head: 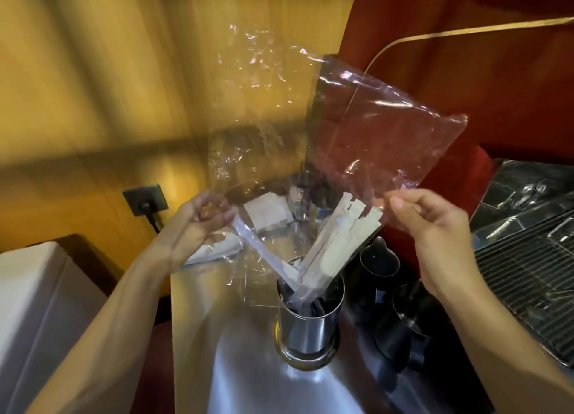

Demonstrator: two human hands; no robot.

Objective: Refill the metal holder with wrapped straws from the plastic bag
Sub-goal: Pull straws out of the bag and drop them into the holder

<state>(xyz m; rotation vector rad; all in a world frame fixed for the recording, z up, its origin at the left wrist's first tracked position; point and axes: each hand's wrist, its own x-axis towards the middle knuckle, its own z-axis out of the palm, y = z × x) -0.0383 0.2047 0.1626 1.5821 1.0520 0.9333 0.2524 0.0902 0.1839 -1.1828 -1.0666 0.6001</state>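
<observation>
A clear plastic bag [341,128] hangs upside down over the metal holder [310,326], its mouth pointing into the holder. My left hand [198,224] pinches the bag's left edge. My right hand [435,227] pinches its right edge. Paper-wrapped straws [338,242] lean out of the holder to the right, their tops still inside the bag. One straw in a clear wrapper [257,255] slants from my left hand down into the holder. The holder stands upright on the steel counter [242,367].
Dark metal pitchers [394,314] stand right beside the holder. A wire rack [525,258] lies at the right. White napkin stacks [270,215] sit behind the bag. A wall socket [146,199] with a plug is at the left, a white box [34,305] below it.
</observation>
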